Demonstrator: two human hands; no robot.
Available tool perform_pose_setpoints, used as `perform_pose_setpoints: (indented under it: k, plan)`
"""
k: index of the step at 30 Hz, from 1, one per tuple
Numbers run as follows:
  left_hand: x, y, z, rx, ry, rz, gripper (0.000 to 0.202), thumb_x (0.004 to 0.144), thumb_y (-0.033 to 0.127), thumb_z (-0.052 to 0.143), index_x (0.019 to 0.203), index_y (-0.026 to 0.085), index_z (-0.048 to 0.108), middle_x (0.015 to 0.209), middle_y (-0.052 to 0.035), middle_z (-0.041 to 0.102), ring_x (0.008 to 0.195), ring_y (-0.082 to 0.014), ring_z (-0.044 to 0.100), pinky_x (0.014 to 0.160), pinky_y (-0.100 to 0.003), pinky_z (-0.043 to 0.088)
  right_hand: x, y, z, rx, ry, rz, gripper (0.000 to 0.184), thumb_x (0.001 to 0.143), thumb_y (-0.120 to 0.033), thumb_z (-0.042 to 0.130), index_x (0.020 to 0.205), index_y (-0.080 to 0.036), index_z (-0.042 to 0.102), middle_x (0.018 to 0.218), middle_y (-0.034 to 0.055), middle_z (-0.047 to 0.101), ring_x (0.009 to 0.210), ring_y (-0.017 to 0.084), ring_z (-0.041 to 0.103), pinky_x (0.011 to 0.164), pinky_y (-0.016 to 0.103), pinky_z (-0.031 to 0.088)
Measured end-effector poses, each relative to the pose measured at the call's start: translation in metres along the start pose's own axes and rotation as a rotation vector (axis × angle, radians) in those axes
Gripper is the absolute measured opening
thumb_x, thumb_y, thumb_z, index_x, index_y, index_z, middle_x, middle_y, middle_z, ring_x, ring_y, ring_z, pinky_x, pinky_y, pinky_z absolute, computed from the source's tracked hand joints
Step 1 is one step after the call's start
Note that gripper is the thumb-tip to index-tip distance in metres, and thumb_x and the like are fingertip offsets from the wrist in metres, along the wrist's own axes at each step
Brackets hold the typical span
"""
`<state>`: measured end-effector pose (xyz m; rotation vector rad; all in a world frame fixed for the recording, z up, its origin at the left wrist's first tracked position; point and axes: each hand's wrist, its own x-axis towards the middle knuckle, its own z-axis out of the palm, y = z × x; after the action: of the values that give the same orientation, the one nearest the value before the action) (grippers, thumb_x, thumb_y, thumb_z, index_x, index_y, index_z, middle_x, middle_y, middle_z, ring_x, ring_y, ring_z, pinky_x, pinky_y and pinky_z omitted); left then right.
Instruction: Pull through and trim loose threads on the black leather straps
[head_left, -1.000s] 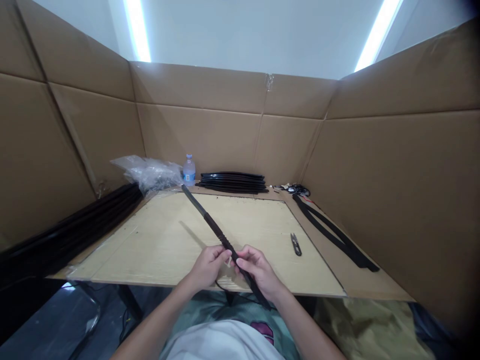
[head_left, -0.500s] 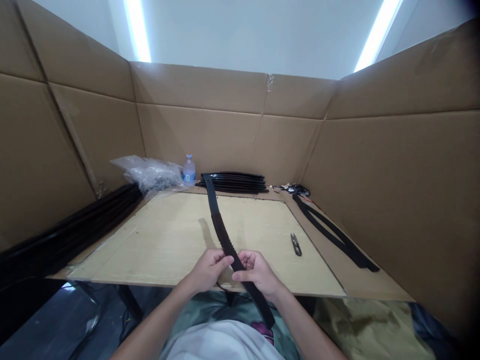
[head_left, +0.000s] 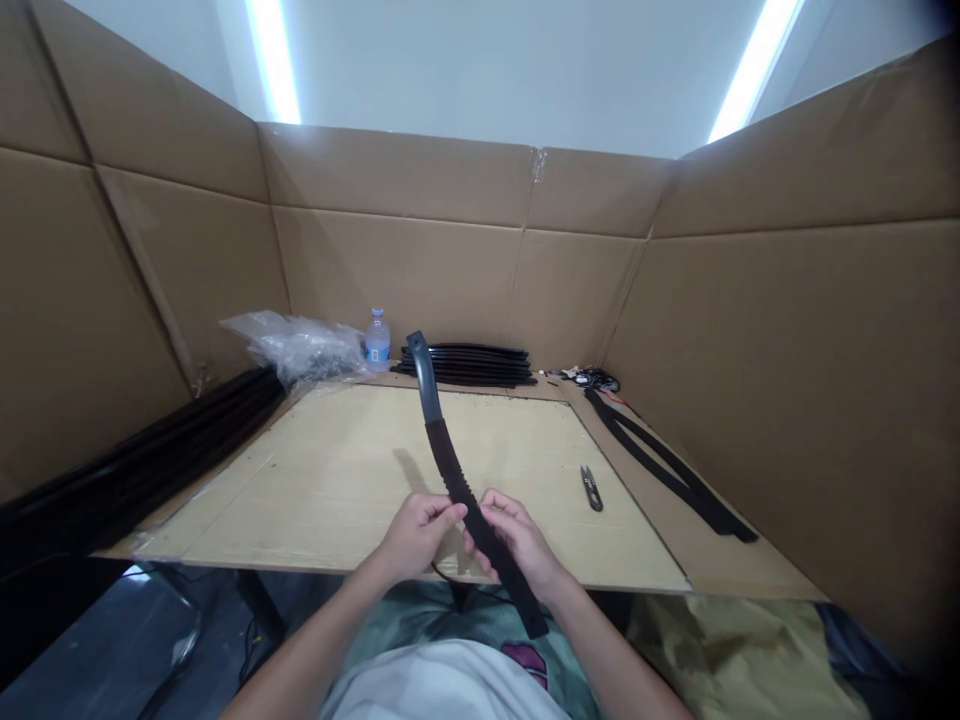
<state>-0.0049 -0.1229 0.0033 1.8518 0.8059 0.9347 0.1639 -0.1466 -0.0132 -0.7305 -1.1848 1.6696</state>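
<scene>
A long, curved black strip (head_left: 445,452) slants over the near half of the board, its far part smooth and glossy, its nearer part covered by a matt, ribbed sleeve. My left hand (head_left: 422,535) pinches the sleeve's left edge between thumb and fingers. On the opposite edge my right hand (head_left: 517,540) grips the strip, with some of its fingers passing underneath. The strip's lower end hangs past the table edge over my lap. Small black thread snips (head_left: 592,489) lie on the board to the right of my hands.
Several black strips are stacked (head_left: 472,364) at the back, beside a water bottle (head_left: 378,342) and a clear plastic bag (head_left: 304,345). Long dark strips (head_left: 150,450) lie along the left side. Two flat black bands (head_left: 667,465) rest on the right. Cardboard walls (head_left: 405,260) enclose the table.
The strip has turned slightly, its far end rising and showing more gloss. My right thumb has moved from on top of the strip to its right edge. My left hand has barely moved.
</scene>
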Motion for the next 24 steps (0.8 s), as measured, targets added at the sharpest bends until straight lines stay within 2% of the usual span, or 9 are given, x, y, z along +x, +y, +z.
perform_pose_setpoints:
  k: [6, 10, 14, 18, 21, 24]
  plan:
    - [0.0011, 0.0002, 0.0005, 0.061, 0.049, -0.002, 0.042, 0.088, 0.040, 0.042, 0.060, 0.013, 0.057, 0.055, 0.0015, 0.054, 0.050, -0.0092, 0.043, 0.052, -0.021, 0.032, 0.0001, -0.0017, 0.0021, -0.002, 0.055, -0.026, 0.025, 0.079, -0.037, 0.060, 0.083, -0.019, 0.042, 0.069, 0.0024, 0.065, 0.051, 0.010, 0.055, 0.043, 0.017, 0.037]
    - [0.0014, -0.0022, 0.0014, 0.052, 0.072, -0.014, 0.040, 0.088, 0.040, 0.042, 0.062, 0.013, 0.057, 0.057, 0.0013, 0.054, 0.052, -0.0099, 0.045, 0.053, -0.021, 0.034, 0.0006, -0.0010, 0.0024, -0.025, 0.078, -0.070, 0.029, 0.077, -0.040, 0.063, 0.082, -0.019, 0.044, 0.069, 0.0017, 0.063, 0.051, 0.010, 0.053, 0.045, 0.019, 0.038]
    - [0.0010, -0.0029, 0.0015, -0.061, 0.020, -0.026, 0.031, 0.084, 0.038, 0.050, 0.075, 0.011, 0.062, 0.066, -0.0019, 0.062, 0.062, -0.0136, 0.054, 0.058, -0.022, 0.040, -0.0001, 0.0013, 0.0024, -0.032, 0.070, -0.105, 0.026, 0.075, -0.033, 0.068, 0.086, -0.018, 0.050, 0.071, -0.0006, 0.060, 0.052, 0.007, 0.050, 0.047, 0.018, 0.039]
    - [-0.0001, 0.0002, 0.0024, -0.182, -0.051, -0.034, 0.027, 0.081, 0.033, 0.056, 0.089, 0.009, 0.066, 0.083, -0.0081, 0.068, 0.079, -0.0208, 0.061, 0.069, -0.027, 0.046, -0.0002, 0.0022, 0.0033, -0.058, 0.062, -0.081, 0.041, 0.066, -0.025, 0.076, 0.101, -0.019, 0.054, 0.080, 0.0001, 0.059, 0.060, 0.010, 0.053, 0.049, 0.019, 0.044]
    - [-0.0008, 0.0005, 0.0023, -0.142, -0.037, -0.029, 0.027, 0.081, 0.032, 0.055, 0.087, 0.009, 0.068, 0.083, -0.0084, 0.069, 0.079, -0.0215, 0.062, 0.069, -0.028, 0.046, 0.0004, 0.0010, 0.0042, -0.112, 0.023, -0.073, 0.033, 0.066, -0.025, 0.075, 0.093, -0.014, 0.060, 0.078, 0.0013, 0.058, 0.060, 0.009, 0.052, 0.048, 0.019, 0.045]
    - [-0.0013, -0.0019, 0.0015, -0.087, -0.015, -0.040, 0.030, 0.082, 0.035, 0.054, 0.079, 0.008, 0.068, 0.076, -0.0076, 0.068, 0.073, -0.0202, 0.061, 0.065, -0.026, 0.046, 0.0004, -0.0001, 0.0050, -0.125, 0.027, -0.074, 0.026, 0.067, -0.027, 0.074, 0.081, -0.012, 0.058, 0.071, -0.0007, 0.056, 0.054, 0.008, 0.050, 0.045, 0.019, 0.046]
